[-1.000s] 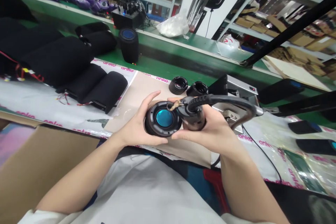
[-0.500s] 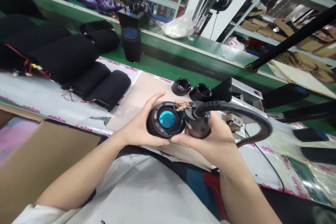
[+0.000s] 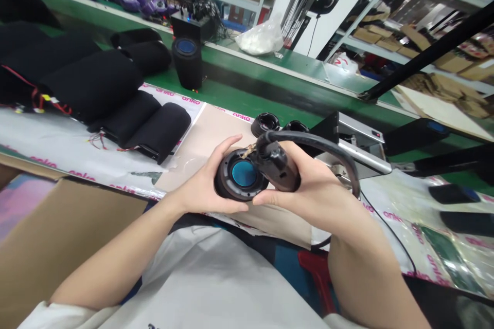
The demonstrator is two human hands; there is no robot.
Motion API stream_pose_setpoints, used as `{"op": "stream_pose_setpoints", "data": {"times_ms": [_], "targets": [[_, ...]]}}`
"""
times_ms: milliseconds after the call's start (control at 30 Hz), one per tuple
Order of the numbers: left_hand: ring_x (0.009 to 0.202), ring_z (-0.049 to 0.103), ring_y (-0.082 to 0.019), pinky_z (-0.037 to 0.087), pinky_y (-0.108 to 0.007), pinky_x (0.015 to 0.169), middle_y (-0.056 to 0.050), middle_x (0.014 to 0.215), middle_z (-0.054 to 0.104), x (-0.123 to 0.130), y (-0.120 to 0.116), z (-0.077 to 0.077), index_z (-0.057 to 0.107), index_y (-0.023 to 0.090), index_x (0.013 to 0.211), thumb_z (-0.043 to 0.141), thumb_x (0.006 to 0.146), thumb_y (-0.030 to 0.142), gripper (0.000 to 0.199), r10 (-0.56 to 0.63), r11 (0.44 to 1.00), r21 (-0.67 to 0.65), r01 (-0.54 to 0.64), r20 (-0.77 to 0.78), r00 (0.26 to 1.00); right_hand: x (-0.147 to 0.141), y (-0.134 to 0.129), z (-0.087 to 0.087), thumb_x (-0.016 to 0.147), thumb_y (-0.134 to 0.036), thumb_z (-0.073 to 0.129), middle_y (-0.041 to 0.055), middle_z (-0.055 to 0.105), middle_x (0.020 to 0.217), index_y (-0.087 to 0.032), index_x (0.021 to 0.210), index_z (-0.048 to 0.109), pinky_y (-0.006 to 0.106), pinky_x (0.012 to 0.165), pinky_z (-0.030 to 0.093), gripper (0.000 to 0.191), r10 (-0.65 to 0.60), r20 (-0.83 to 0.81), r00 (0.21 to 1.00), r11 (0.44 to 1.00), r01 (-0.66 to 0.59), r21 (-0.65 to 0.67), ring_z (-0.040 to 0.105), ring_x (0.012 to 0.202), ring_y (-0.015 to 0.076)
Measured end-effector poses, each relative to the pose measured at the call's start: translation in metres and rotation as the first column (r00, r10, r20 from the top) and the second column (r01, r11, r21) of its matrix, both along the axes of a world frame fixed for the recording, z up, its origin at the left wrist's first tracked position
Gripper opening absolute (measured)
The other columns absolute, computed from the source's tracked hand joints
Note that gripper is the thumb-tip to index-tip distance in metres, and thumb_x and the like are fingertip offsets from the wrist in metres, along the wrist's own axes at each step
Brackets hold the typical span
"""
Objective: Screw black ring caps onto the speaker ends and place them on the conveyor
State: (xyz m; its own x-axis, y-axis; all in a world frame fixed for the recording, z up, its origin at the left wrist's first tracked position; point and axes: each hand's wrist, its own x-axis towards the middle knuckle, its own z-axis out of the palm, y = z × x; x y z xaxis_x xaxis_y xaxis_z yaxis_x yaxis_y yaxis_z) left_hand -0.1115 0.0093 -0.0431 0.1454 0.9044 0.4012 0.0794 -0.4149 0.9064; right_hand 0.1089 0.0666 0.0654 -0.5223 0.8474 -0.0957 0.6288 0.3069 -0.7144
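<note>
My left hand [image 3: 204, 185] grips a round black speaker driver [image 3: 222, 185] with a glossy blue centre. My right hand [image 3: 304, 200] holds a black corded hand tool [image 3: 280, 167], perhaps a heat tool, pressed close against the driver's upper right rim. Its thick curved cable [image 3: 328, 141] arches over my right hand. A thin tan strand [image 3: 250, 150] shows at the tool's tip, where the contact point is partly hidden. Just beyond my hands, a black ring-shaped speaker part [image 3: 265, 124] rests on a beige pad [image 3: 204, 149], with a second one [image 3: 296, 126] partly behind the cable.
Black fabric-covered speaker bodies [image 3: 139, 121] with loose wires lie left of the pad, and an upright finished speaker [image 3: 187, 61] stands behind them. A metal machine [image 3: 358, 136] sits to the right. A cardboard box [image 3: 57, 247] is at lower left.
The tool has tilted in my right hand, and its cable has swung up and left over the hand. The driver stays in my left hand, and the view has shifted slightly.
</note>
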Motion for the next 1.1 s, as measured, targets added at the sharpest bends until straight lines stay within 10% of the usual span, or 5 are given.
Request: {"op": "stream_pose_setpoints", "data": {"times_ms": [300, 500, 867, 1100], "targets": [[0.151, 0.057, -0.04, 0.047, -0.054, 0.127, -0.015, 0.162, 0.055, 0.004, -0.002, -0.002, 0.026, 0.035, 0.17, 0.099, 0.073, 0.035, 0.121, 0.003, 1.0, -0.006, -0.002, 0.069, 0.998, 0.001, -0.013, -0.003, 0.068, -0.045, 0.099, -0.0038, 0.065, 0.072, -0.026, 0.104, 0.066, 0.034, 0.069, 0.062, 0.052, -0.069, -0.114, 0.991, 0.986, 0.085, 0.143, 0.071, 0.073, 0.0223], [0.151, 0.056, -0.041, 0.049, -0.056, 0.125, -0.016, 0.16, 0.057, 0.002, 0.0, -0.001, 0.026, 0.032, 0.17, 0.1, 0.071, 0.039, 0.123, 0.025, 1.0, -0.02, -0.024, 0.037, 0.999, -0.001, -0.011, -0.004, 0.066, -0.045, 0.098, -0.0009, 0.079, 0.111, -0.032, 0.121, 0.071, 0.04, 0.085, 0.063, 0.063, -0.128, -0.146, 0.981, 0.977, 0.15, 0.15, 0.075, 0.098, 0.0276], [0.149, 0.06, -0.037, 0.052, -0.053, 0.124, -0.014, 0.155, 0.062, 0.001, 0.001, -0.001, 0.027, 0.035, 0.169, 0.1, 0.073, 0.036, 0.121, 0.004, 1.0, 0.03, -0.004, 0.027, 1.0, -0.005, -0.014, -0.005, 0.066, -0.05, 0.095, -0.004, 0.067, 0.075, -0.032, 0.112, 0.071, 0.034, 0.065, 0.056, 0.055, -0.115, 0.057, 0.992, 0.987, 0.107, 0.119, 0.065, 0.07, 0.0213], [0.149, 0.06, -0.037, 0.051, -0.054, 0.124, -0.012, 0.159, 0.059, 0.0, 0.0, -0.002, 0.028, 0.037, 0.169, 0.098, 0.074, 0.039, 0.118, -0.018, 1.0, -0.021, 0.019, 0.036, 0.999, 0.0, -0.009, -0.004, 0.074, -0.043, 0.094, -0.0064, 0.076, 0.096, -0.041, 0.13, 0.067, 0.035, 0.081, 0.059, 0.062, -0.03, 0.068, 0.997, 0.997, 0.025, 0.079, 0.073, 0.087, 0.0211]]}}
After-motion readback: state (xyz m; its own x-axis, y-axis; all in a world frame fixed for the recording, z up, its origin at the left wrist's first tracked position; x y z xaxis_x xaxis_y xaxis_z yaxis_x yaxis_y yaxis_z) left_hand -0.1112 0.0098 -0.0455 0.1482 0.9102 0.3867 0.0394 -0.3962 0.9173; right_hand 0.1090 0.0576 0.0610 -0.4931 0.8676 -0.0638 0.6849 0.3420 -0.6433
